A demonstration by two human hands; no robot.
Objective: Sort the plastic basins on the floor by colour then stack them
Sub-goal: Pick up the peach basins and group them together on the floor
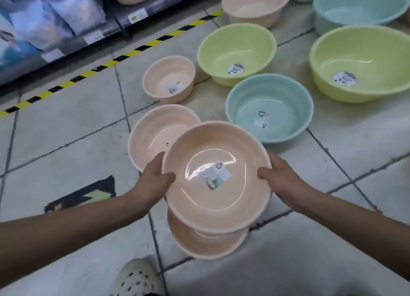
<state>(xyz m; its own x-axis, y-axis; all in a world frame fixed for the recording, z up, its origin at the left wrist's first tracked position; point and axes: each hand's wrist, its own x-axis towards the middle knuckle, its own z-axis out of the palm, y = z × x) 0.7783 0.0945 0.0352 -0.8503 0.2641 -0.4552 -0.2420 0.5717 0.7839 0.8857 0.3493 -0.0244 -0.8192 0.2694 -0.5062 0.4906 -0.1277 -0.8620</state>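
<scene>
With left hand [153,178] and right hand [281,180] curled on opposite rims of the round peach plastic basin [216,184], held just above the peach plastic basin on the floor [206,244], centre, level, then lower gently.

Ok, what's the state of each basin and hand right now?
Held peach basin: lifted, over another.
Lower peach basin: on floor, partly covered.
Left peach basin: floor, unstacked.
Small peach basin: floor, unstacked.
Far peach basin: floor, unstacked.
Middle green basin: floor, unstacked.
Right green basin: floor, unstacked.
Near blue basin: floor, unstacked.
Far blue basin: on floor.
Left hand: grips held basin.
Right hand: grips held basin.
</scene>
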